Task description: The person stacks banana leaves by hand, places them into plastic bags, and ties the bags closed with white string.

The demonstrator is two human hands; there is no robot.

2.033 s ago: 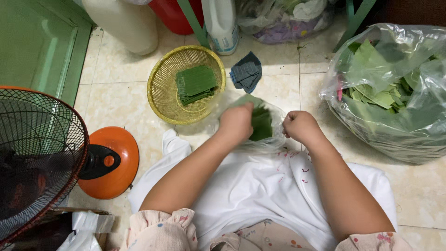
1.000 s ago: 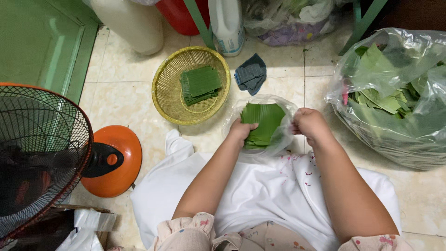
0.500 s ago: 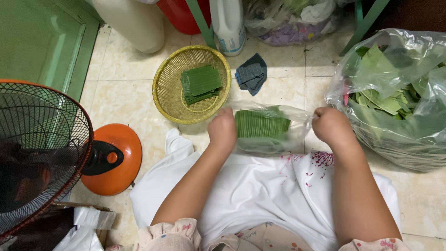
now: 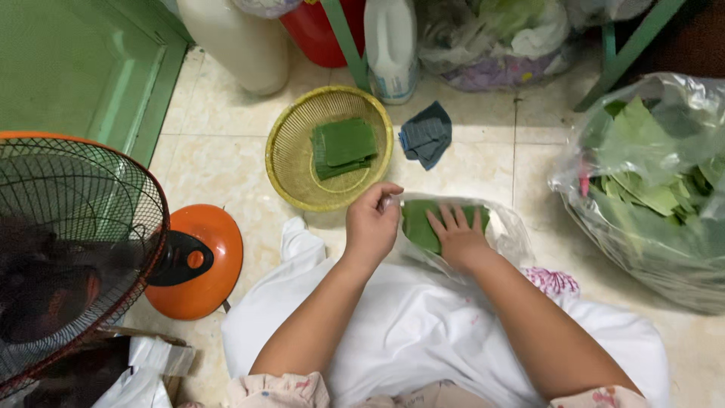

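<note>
Folded green leaves [image 4: 423, 223] in clear bag [image 4: 506, 227]: right hand [image 4: 459, 240], earlier off to the side, now flat on them, fingers spread; left hand [image 4: 371, 223] pinching bag's mouth, just beside; packing apparently finishing.

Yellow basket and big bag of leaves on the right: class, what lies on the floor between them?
In the head view, a dark blue-grey cloth lies crumpled on the tiles between the yellow basket and the big bag of leaves.

Two hands [image 4: 371, 223] [image 4: 457, 238], one basket [image 4: 291, 155], one fan [image 4: 72, 249], one cloth [image 4: 425, 134].
</note>
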